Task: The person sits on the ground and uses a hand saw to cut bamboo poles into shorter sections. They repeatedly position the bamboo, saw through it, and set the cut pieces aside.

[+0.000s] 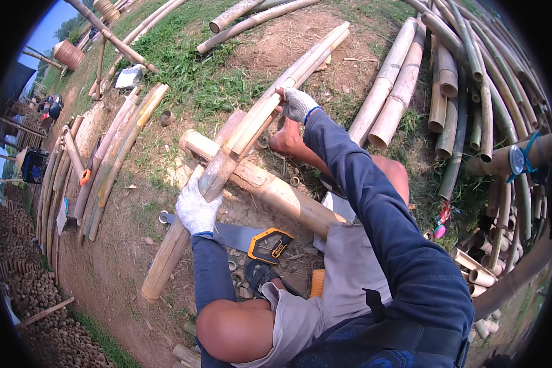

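Note:
A long bamboo pole (165, 262) slants from the lower left up to the far middle. Its far part shows pale, lengthwise split faces. It lies across a thicker bamboo log (276, 191) that runs toward my lap. My left hand (197, 205), in a white glove, is wrapped round the pole just nearer than the crossing. Farther up, my gloved right hand (298, 105) is closed on the split part from its right side; some fingers are hidden. Beneath the pole, a handsaw (268, 245) with a yellow and black handle lies on the ground beside my left foot.
Several bamboo poles (389, 86) lie at the right, with a large stack (466, 67) beyond. More bamboo lengths (119, 153) lean at the left, with an orange-handled tool (85, 177) among them. A tape roll (164, 217) sits near the saw. Short cut pieces (472, 270) are piled at right.

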`<state>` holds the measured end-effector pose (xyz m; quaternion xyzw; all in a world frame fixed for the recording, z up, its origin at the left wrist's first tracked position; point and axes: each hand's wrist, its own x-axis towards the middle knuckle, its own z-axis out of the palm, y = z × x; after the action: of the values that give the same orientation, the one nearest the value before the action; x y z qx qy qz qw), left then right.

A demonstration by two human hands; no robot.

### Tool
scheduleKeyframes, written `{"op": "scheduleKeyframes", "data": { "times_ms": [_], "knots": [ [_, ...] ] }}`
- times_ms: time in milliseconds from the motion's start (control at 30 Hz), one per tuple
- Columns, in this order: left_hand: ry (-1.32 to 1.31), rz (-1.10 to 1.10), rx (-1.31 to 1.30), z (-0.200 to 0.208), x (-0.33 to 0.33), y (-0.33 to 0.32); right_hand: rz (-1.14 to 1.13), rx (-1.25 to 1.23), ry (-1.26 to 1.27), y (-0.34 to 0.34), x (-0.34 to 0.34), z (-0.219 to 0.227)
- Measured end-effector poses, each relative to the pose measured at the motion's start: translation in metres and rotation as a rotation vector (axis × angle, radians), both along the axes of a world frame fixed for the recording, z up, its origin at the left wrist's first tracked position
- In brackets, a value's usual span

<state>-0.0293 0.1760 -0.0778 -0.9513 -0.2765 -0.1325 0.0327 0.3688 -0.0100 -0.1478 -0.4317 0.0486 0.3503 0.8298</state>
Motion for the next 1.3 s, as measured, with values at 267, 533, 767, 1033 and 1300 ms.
{"op": "scheduleKeyframes", "data": {
  "times_ms": [267, 533, 767, 1033, 1300],
  "knots": [
    [-0.022, -0.016, -0.014, 0.001, -0.007, 0.006, -0.015, -0.147, -0.094, 0.006, -0.018, 0.011],
    [0.043, -0.005, -0.097, 0.014, -0.004, 0.009, -0.104, 0.035, -0.108, -0.017, 0.014, -0.009],
    [0.104, -0.016, -0.419, 0.033, -0.012, 0.038, -0.423, -0.595, -0.127, -0.205, 0.116, -0.007],
    [0.186, -0.007, -0.507, 0.046, -0.033, 0.052, 0.121, -0.662, -1.130, -0.250, -0.151, 0.068],
    [0.261, 0.070, -0.434, 0.048, -0.114, 0.080, 1.051, -0.717, -1.898, -0.098, -0.421, -0.044]
  ]
}}
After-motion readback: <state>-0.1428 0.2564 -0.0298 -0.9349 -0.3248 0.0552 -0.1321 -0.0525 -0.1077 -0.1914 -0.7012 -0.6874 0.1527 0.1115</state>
